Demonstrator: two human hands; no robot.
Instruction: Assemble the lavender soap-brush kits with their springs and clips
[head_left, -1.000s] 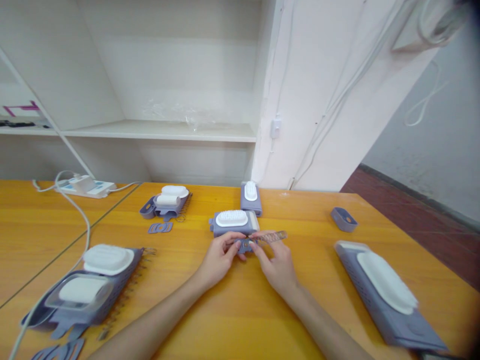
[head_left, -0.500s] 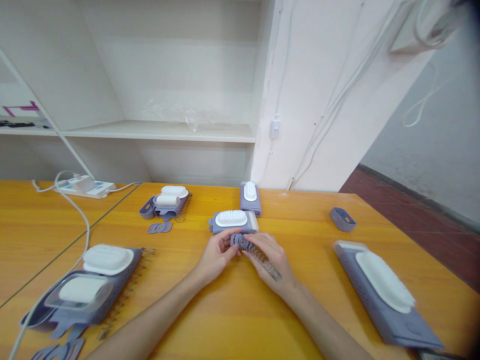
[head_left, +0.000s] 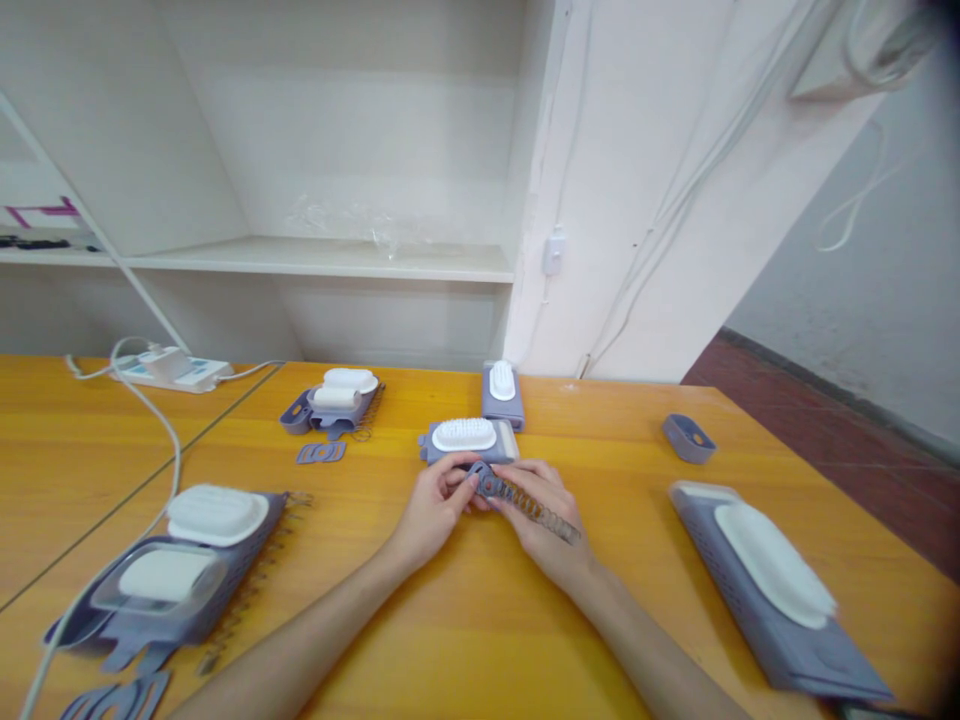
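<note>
L hand (head_left: 429,508): pinching grey slotted piece (head_left: 489,482) | R hand (head_left: 553,522): fingers closed on piece's other end, coil (head_left: 546,516) trailing over hand | piece: between hands, nearer than white-topped grey case (head_left: 465,436) | table (head_left: 450,620): grey cup (head_left: 688,440) toward right

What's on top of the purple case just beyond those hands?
A white, bristly oval piece lies on the case. What's beneath it is covered, and the left hand hides part of the case's near edge.
</note>
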